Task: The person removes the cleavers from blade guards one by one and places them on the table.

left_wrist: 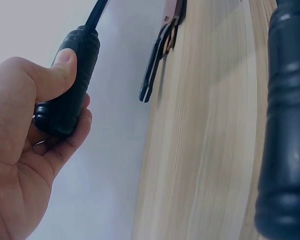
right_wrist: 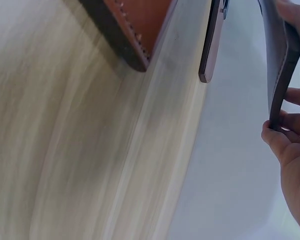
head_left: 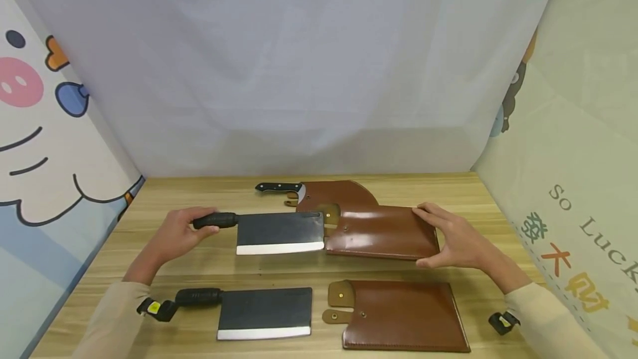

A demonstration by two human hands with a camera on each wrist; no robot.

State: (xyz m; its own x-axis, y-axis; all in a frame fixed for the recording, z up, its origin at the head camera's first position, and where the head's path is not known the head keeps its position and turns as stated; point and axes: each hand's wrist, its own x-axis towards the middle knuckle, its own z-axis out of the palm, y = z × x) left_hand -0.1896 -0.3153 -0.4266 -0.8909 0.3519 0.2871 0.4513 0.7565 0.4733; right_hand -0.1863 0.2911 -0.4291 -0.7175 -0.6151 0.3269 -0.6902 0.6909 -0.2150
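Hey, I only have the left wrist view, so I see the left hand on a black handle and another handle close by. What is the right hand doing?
Observer: The right hand grips a brown sheath at the end away from its flap.
Operator: Okay, where is the far end of the cleaver in the left hand?
Observer: It's right by that flap; whether they touch, I can't tell.
Operator: And the other black handle on my right side?
Observer: It belongs to a second cleaver, which lies with its bright edge toward the person.
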